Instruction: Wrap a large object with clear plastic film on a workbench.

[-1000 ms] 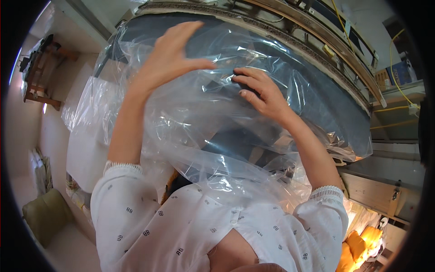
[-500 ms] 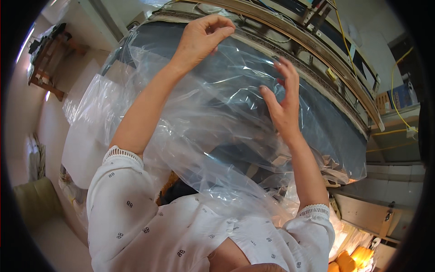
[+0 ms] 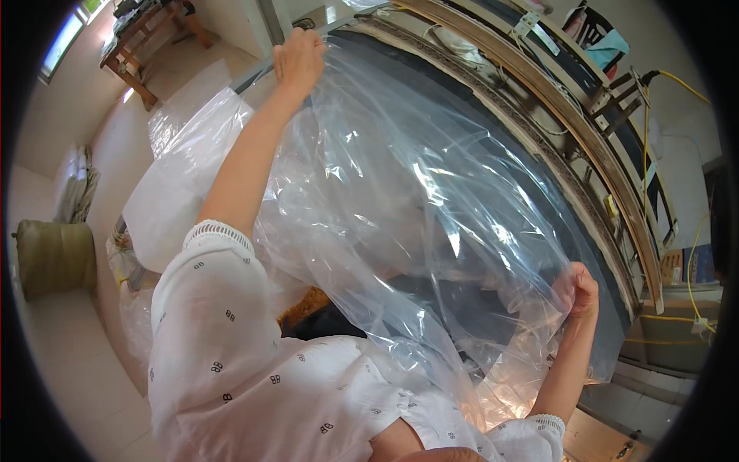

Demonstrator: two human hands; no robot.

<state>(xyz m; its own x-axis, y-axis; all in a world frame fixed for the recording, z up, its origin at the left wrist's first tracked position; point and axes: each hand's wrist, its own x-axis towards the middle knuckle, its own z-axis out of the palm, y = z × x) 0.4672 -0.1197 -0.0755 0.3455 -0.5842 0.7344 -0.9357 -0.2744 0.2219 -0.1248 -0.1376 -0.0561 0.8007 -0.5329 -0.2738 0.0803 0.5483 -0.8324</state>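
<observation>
A large clear plastic sheet point(image 3: 369, 177) spreads in loose, shiny folds over a dark flat work surface point(image 3: 454, 115) in front of me. At the far left, my left hand point(image 3: 300, 60) is closed on the sheet's edge, arm stretched out. My right hand point(image 3: 579, 291) grips the sheet on the right side, lower down, fingers curled round it. Between the hands the plastic is drawn out wide, and part of it hangs down toward my lap. Whether the sheet is one layer or a bag I cannot tell.
A long wooden-edged machine frame point(image 3: 570, 115) with cords runs along the far side. To the left, another piece of plastic point(image 3: 200, 123) lies over the table end. A wooden bench point(image 3: 142, 46) stands at the back left, an olive cushioned seat point(image 3: 55, 258) lower left. Yellow cables hang at right.
My hands have moved apart, the left toward the far left and the right down to the right. The right hand has closed on the plastic, which is now spread wider. The view has shifted.
</observation>
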